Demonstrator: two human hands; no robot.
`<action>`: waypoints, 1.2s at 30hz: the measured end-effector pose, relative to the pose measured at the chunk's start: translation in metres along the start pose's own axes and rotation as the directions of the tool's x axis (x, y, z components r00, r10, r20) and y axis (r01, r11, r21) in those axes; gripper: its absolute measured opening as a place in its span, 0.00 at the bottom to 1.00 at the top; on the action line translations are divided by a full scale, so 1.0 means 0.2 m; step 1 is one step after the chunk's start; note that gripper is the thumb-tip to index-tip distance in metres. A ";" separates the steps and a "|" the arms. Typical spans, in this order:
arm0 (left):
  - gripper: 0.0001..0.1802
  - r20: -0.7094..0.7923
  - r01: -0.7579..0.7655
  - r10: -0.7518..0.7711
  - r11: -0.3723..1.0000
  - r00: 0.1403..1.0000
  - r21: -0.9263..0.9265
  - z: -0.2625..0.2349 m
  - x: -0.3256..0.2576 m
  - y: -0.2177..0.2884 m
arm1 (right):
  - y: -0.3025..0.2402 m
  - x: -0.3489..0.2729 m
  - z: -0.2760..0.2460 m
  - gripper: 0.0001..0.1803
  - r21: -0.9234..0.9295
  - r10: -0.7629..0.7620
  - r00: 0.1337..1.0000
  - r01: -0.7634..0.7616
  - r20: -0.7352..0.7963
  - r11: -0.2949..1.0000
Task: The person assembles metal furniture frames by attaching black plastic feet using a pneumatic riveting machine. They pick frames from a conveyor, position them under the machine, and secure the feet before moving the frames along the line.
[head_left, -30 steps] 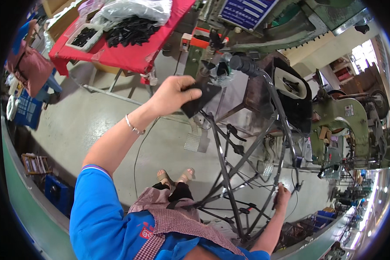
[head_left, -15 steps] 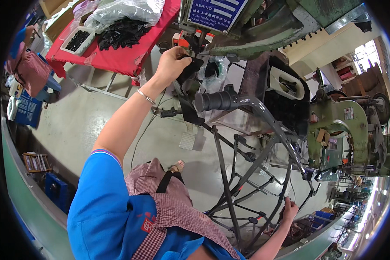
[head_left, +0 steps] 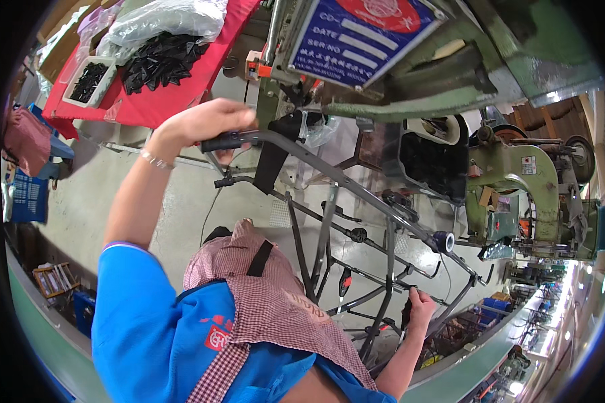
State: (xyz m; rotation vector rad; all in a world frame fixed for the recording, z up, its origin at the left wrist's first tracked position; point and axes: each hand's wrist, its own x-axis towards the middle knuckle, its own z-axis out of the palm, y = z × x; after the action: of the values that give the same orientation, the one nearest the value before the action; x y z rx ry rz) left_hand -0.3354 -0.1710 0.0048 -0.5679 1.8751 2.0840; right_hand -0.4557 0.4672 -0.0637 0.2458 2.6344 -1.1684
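Observation:
A black tubular metal frame (head_left: pixel 329 176) with crossing legs and joints spans the space in front of me. At its upper left end, my left hand (head_left: pixel 208 125) curls over a black handle grip (head_left: pixel 228 141); fingers show above and below the tube, slightly blurred. Lower right, my right hand (head_left: pixel 420 307) is closed round a dark part of the frame, mostly hidden by the fingers. Between the handle and the machine hangs a flat black band (head_left: pixel 275 158), not in either hand.
A green machine with a blue plate (head_left: pixel 356 47) looms at the top. On the left, a red-covered table (head_left: pixel 138 111) bears black pieces (head_left: pixel 161 64) and a white tray (head_left: pixel 107 91). A black bin (head_left: pixel 427 168) and another green machine (head_left: pixel 517 171) stand to the right.
My left hand has left the dark flat piece by the machine and moved left and down to the handle. The frame's upper tube has swung left. My right hand has shifted left and slightly up.

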 end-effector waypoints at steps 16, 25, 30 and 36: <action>0.17 -0.151 -0.178 0.357 0.736 0.922 0.653 -0.19 0.04 0.04 | -0.47 -0.01 0.24 0.21 -0.051 -0.006 0.995 0.001 -0.097 0.999; 0.18 -0.177 -0.058 0.319 0.609 0.931 0.791 -0.19 0.10 -0.04 | -0.51 0.05 0.26 0.19 -0.071 0.028 0.998 -0.032 -0.055 0.997; 0.19 -0.151 -0.063 0.303 0.595 0.941 0.802 -0.19 0.09 -0.03 | -0.44 0.11 0.24 0.19 -0.088 0.051 0.997 -0.056 -0.063 0.995; 0.19 -0.136 -0.076 0.320 0.570 0.938 0.818 -0.18 0.09 -0.03 | -0.43 0.12 0.24 0.20 -0.141 -0.043 0.998 0.036 -0.052 0.989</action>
State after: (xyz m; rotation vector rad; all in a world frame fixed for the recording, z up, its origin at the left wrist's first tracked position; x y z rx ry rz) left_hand -0.3442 -0.2071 -0.0116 -0.4090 2.8585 1.0075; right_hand -0.4920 0.3750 -0.0409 0.2027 2.7666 -0.9956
